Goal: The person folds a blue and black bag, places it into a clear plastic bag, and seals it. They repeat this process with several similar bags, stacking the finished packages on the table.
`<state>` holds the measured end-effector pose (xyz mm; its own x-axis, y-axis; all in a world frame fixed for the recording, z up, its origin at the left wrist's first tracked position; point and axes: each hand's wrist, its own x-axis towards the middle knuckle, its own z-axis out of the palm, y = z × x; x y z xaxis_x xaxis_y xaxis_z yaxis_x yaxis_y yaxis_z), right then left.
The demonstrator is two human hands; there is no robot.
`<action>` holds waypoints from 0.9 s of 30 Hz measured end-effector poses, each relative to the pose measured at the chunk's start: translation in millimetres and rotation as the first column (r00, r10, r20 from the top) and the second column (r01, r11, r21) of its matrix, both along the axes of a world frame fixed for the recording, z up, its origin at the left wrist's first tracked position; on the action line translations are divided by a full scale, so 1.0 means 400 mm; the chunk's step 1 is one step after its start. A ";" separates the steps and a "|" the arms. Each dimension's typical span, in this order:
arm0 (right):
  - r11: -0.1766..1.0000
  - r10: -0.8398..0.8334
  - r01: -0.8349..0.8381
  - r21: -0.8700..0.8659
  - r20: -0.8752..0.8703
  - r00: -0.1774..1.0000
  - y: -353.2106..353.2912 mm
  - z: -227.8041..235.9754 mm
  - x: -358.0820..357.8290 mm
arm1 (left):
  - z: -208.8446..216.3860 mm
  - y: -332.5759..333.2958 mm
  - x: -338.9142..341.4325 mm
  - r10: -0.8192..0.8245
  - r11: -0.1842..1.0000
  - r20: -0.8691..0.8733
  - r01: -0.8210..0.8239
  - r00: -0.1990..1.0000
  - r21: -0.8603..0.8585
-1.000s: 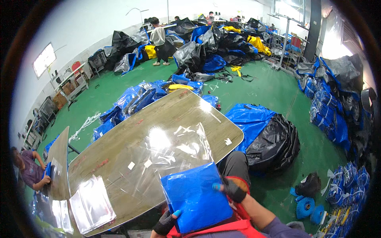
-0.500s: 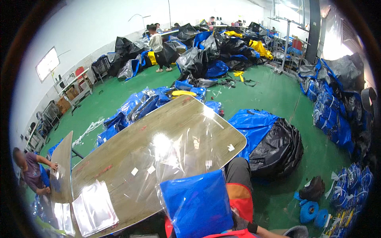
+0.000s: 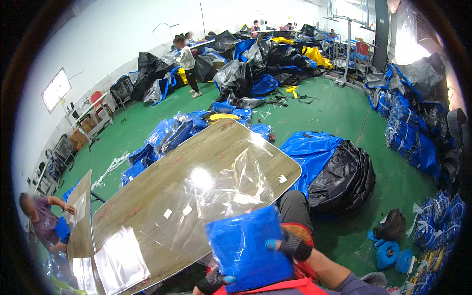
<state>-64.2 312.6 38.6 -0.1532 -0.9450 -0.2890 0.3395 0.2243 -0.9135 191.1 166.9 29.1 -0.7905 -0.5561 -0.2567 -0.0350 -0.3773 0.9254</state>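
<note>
A square blue folded packet in shiny clear plastic lies tilted over my lap, against the near edge of the table. My right hand, in a dark glove with blue fingertips, grips its right side, thumb on the upper face. Its lower left corner is in my left hand, gloved alike; most of those fingers are hidden under the packet. Beyond it, a wood-patterned table carries loose clear plastic bags. A stack of clear bags lies at the table's near left.
At the far left a person handles a blue packet at a second tabletop. A large blue-and-black bundle sits right of the table. Blue tape rolls and tied blue bundles stand on the right. Heaped sheeting fills the back.
Both hands have come into view around the packet, gripping its right side and lower left corner. The packet has shifted slightly up and right. The person at left has moved a blue packet.
</note>
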 end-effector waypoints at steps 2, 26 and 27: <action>0.975 0.113 -0.133 -0.180 -0.120 0.986 0.005 -0.026 0.038 | 0.009 0.006 0.009 0.202 0.927 -0.061 -0.171 0.977 0.335; 0.987 -0.160 0.158 0.029 0.104 0.982 -0.014 -0.082 0.013 | -0.077 0.010 0.081 0.214 0.975 -0.034 -0.216 0.976 -0.056; 0.997 -0.059 0.061 0.056 -0.033 0.998 -0.014 -0.070 0.014 | -0.077 0.009 0.075 0.330 0.944 -0.105 -0.331 0.938 0.015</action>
